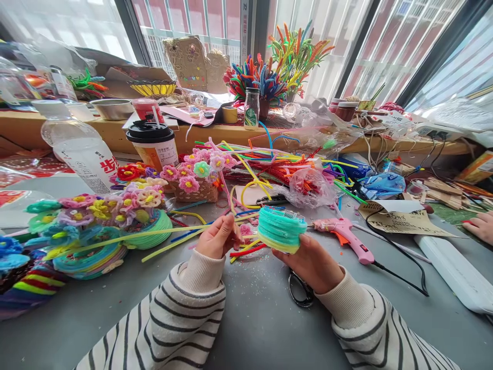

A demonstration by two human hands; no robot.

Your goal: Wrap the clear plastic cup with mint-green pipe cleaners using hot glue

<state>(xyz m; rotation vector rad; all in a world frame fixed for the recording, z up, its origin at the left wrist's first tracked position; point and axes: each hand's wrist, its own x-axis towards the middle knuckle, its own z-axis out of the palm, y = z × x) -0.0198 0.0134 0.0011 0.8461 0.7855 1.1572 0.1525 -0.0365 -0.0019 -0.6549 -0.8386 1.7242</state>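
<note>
My right hand (pixel 314 262) holds a small cup (pixel 281 231) wound with turquoise pipe cleaner and a pale yellow band at its lower edge. The cup is tilted, and its inside is hidden. To its left, my left hand (pixel 217 236) is closed in a pinch on a long pale yellow pipe cleaner (pixel 154 234), which stretches leftward past the flower-topped pieces. The exact grip is partly hidden by the fingers. A small pink flower (pixel 248 230) shows between the hands. Beneath my right hand lies a black-handled tool (pixel 300 290), mostly covered.
Pipe-cleaner flower pots (pixel 88 257) crowd the left, by a plastic bottle (pixel 82 149) and lidded drink cup (pixel 152 146). A pink glue gun (pixel 352 239) with its cord lies right. Loose pipe cleaners (pixel 265 167) heap behind. Another person's hand (pixel 481 226) is at the right edge.
</note>
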